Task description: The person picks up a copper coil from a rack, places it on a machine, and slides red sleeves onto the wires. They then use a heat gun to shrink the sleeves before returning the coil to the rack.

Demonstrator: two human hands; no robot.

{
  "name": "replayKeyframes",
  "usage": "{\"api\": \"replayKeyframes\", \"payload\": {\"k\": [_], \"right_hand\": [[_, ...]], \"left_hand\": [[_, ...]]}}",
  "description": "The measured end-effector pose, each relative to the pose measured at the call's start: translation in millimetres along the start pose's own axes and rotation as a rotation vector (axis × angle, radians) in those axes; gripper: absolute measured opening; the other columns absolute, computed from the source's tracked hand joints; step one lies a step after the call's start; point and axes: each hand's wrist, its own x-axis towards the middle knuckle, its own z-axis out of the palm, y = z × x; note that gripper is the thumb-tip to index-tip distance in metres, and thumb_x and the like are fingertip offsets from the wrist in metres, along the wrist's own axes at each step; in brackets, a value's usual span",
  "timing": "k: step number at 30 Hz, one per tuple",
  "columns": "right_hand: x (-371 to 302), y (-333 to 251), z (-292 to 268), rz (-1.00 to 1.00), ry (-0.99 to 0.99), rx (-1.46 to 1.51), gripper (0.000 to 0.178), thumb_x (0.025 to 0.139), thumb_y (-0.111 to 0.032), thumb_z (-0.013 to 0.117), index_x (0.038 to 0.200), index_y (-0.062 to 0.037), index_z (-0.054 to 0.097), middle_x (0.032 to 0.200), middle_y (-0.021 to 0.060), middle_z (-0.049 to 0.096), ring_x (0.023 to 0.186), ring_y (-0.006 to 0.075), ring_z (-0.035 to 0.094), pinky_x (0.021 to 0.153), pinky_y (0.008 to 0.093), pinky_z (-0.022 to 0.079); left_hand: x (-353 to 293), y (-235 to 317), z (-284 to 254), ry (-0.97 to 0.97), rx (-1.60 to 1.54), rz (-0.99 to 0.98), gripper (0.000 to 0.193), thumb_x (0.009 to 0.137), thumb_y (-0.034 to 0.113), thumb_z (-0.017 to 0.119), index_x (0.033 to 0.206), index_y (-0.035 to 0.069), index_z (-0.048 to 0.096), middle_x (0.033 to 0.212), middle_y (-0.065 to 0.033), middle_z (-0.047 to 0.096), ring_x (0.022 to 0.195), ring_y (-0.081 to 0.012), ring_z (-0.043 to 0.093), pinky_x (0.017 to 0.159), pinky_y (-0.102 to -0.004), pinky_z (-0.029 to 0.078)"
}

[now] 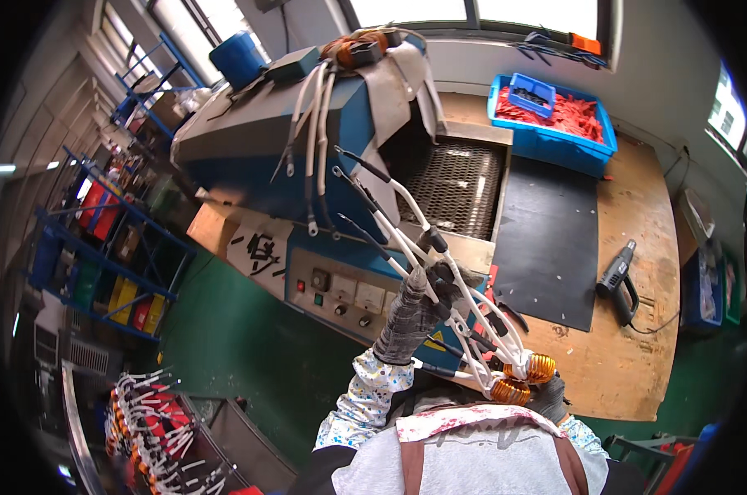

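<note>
My left hand (410, 318), in a grey glove, is closed around a bundle of white-sleeved cables (409, 200) in front of the blue machine. Black sleeves and ring terminals show at the cables' upper ends. Lower down, the cables run to two copper-wound coils (541, 368) close to my chest. My right hand (548, 398), also gloved, grips the coils from beneath and from the right; its fingers are partly hidden behind them. Another coil assembly (358, 51) lies on top of the machine, its white leads hanging down the front.
The blue machine (262, 136) has a mesh conveyor (456, 183) and control knobs. On the wooden bench (633, 355) are a black mat (548, 239), a heat gun (617, 283) and a blue bin (555, 148) of red pieces. More coil assemblies (146, 437) lie at lower left.
</note>
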Motion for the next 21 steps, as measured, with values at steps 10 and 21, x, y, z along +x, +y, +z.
{"api": "replayKeyframes", "payload": {"k": [10,21], "right_hand": [[43,40,86,0.135,-0.708,0.036,0.049,0.093,-0.036,0.041,0.130,-0.0042,0.040,0.129,0.0136,0.047,0.114,0.0274,0.051,0.097,0.0484,0.042],[-32,123,298,0.349,-1.263,0.005,0.045,0.093,-0.030,0.044,0.129,-0.0033,0.040,0.130,0.0138,0.046,0.113,0.0262,0.052,0.095,0.0458,0.045]], "left_hand": [[-243,48,-5,0.386,0.059,0.630,0.051,0.090,0.040,0.051,0.127,0.009,0.039,0.108,-0.0163,0.058,0.108,-0.0348,0.055,0.092,-0.0473,0.048],[-616,2,34,1.317,0.576,0.896,0.045,0.093,0.035,0.048,0.128,0.006,0.045,0.121,-0.0086,0.051,0.113,-0.0160,0.048,0.094,-0.0285,0.039]]}}
